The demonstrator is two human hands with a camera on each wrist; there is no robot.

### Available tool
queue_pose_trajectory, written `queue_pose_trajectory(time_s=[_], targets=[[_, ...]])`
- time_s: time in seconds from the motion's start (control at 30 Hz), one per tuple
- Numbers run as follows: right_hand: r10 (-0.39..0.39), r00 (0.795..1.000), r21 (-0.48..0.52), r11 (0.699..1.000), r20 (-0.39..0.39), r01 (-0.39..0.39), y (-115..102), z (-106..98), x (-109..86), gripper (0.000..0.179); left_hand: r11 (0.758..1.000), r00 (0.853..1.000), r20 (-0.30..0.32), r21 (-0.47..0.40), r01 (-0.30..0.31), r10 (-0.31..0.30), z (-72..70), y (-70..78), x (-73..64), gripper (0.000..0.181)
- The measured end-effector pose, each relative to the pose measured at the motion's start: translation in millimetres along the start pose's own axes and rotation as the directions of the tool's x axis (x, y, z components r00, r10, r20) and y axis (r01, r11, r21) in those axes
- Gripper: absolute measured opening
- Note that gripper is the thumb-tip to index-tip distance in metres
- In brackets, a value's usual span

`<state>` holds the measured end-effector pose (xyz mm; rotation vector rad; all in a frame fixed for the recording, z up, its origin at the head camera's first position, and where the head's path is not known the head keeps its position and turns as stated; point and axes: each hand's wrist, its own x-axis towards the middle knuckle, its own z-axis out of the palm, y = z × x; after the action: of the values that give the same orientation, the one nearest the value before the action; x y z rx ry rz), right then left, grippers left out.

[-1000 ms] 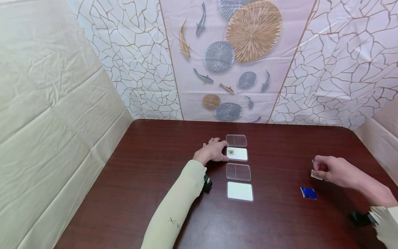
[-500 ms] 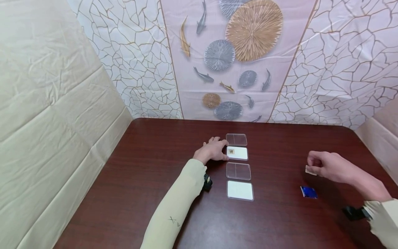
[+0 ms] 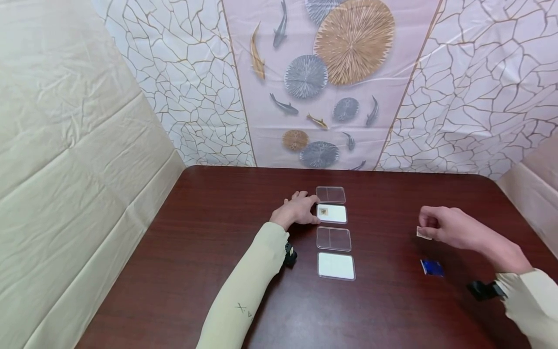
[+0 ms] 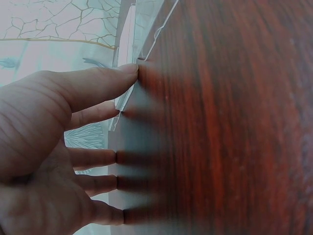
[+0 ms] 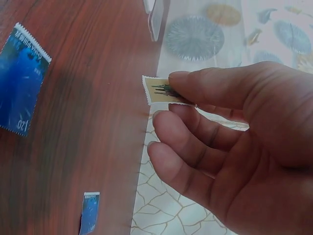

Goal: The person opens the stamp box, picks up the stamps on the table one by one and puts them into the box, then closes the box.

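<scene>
Over the right side of the table, my right hand (image 3: 453,228) pinches a postage stamp (image 5: 159,91) between thumb and index finger. The stamp is tan with a dark printed design and a white perforated edge. A blue stamp (image 3: 432,267) lies on the table below this hand. A second blue stamp (image 5: 90,213) shows in the right wrist view; in the head view the hand hides it. My left hand (image 3: 298,210) rests beside a white-backed clear case (image 3: 337,214), thumb and index finger touching its left edge. A small tan stamp (image 3: 323,212) lies in that case.
A clear lid (image 3: 330,195) lies just behind the case. In front come another clear lid (image 3: 333,239) and a second white-backed case (image 3: 336,266). The dark wooden table (image 3: 383,310) ends at a patterned curtain (image 3: 279,160) at the back.
My right hand has moved left and slightly away from me, carrying the tan stamp toward the cases. The left hand has stayed at the case.
</scene>
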<state>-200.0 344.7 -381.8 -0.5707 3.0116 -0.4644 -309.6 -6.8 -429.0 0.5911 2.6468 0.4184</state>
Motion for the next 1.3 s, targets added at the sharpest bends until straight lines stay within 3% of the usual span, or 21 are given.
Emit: queue_pose_trajectory(time_s=[1.3], targets=[[-0.017,0.999,0.044,0.999,0.029,0.016,-23,-1,29.4,0.02,1.0,1.0,-0.01,0.0,-0.006,0.006,2.0,-1.8,2.5,0.061]])
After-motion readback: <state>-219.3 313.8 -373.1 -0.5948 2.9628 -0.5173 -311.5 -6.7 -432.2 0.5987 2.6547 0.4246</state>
